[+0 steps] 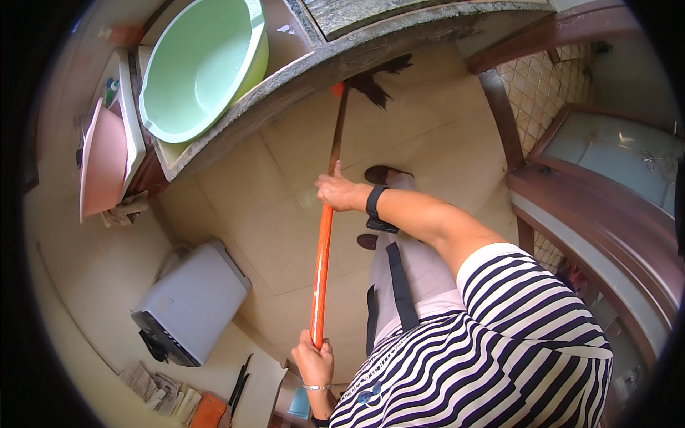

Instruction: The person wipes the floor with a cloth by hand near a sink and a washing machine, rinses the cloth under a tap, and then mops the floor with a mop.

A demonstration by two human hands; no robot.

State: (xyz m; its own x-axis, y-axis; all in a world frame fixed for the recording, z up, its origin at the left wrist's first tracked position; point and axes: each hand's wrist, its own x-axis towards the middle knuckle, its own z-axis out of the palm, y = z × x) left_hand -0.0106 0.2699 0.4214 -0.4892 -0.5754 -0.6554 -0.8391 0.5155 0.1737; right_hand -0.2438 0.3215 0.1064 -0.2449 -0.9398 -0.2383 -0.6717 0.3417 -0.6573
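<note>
A long-handled broom [322,257] runs from low in the picture up under the counter. Its handle is orange near me and dark brown further off. Dark bristles [374,91] fan out on the tiled floor, beside a red-orange fitting [337,89]. My right hand [336,191], with a black band on the wrist, grips the middle of the handle, its index finger stretched along it. Lower down, my left hand [314,361], wearing a silver bracelet, is closed around the handle's near end. My shoes [380,174] stand to the right of the handle.
A pale green plastic basin [206,69] rests tilted in the stone-edged sink [289,67]. Left of it is a pink basin [104,160]. A grey box-shaped appliance [192,302] sits at lower left, near folded cloths [171,393]. Glass-fronted cabinet doors [615,155] line the right.
</note>
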